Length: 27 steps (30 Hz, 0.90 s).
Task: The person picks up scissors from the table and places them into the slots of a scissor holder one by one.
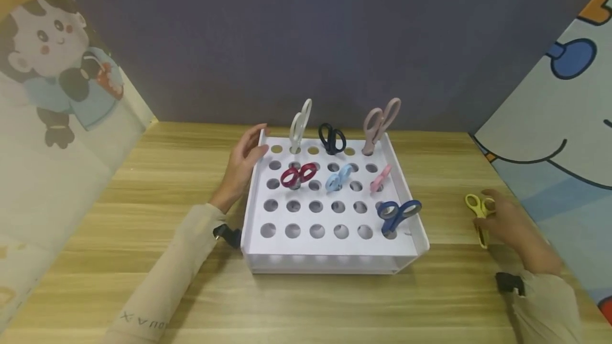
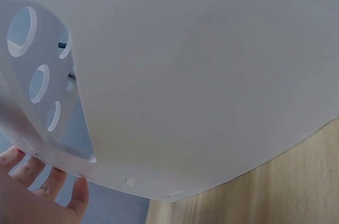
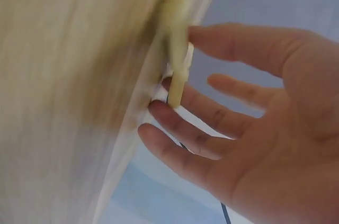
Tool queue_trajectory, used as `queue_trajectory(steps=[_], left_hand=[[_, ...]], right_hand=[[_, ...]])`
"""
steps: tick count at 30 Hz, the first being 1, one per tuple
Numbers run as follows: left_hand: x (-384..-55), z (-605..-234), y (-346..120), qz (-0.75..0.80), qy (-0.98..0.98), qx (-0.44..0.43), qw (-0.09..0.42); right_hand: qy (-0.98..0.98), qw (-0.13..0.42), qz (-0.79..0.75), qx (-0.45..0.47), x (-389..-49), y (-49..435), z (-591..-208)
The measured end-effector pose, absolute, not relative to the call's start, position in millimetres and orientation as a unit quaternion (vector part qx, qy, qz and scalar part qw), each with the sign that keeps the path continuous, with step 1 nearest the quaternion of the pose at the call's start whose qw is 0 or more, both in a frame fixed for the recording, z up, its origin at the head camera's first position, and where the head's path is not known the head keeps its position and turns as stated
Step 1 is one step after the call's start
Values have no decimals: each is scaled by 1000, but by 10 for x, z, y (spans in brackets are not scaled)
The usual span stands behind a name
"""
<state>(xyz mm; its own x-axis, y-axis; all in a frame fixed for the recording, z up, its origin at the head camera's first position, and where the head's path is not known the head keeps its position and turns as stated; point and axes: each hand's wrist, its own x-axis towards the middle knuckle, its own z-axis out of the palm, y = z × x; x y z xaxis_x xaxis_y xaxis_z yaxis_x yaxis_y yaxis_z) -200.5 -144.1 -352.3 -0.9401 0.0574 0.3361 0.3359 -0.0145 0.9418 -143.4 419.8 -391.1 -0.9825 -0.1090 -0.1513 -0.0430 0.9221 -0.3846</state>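
A white rack (image 1: pixel 330 246) with rows of round holes stands on the table. My left hand (image 1: pixel 239 169) holds its far left corner, thumb over the side wall's top; the left wrist view shows fingertips along the wall's edge (image 2: pixel 114 178). To the right of the rack, my right hand (image 1: pixel 509 224) pinches yellow scissors (image 1: pixel 480 215) by the handles, blades pointing toward the front. In the right wrist view these scissors (image 3: pixel 179 49) are blurred between thumb and fingers. White (image 1: pixel 298 126), black (image 1: pixel 331 139) and mauve scissors (image 1: pixel 375 129) stand in the rack's back row.
Farther forward in the rack stand dark red (image 1: pixel 298 175), light blue (image 1: pixel 338 178), pink (image 1: pixel 381 179) and navy scissors (image 1: pixel 396 214), handles up. Around it lies the wooden tabletop (image 1: pixel 191 137). A grey wall (image 1: pixel 306 41) rises behind, with cartoon-printed panels at left (image 1: pixel 28 147) and right (image 1: pixel 564 147).
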Motion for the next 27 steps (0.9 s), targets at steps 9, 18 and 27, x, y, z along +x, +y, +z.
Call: queue_trajectory(steps=[9,18,27], left_hand=[[-2005,-3489,-1434,-695,-697,-144,104],[-1992,-3489,-1453,-698,-694,-144,103],[-1999,-3531,-1437,-696,-697,-139,102]], right_hand=[[982,67,-174,-23,-1401,4125,-3875],[979,-7,-203,-14,-1379,4050,-3908],[972,-98,-209,-41,-1380,4052,-3916]])
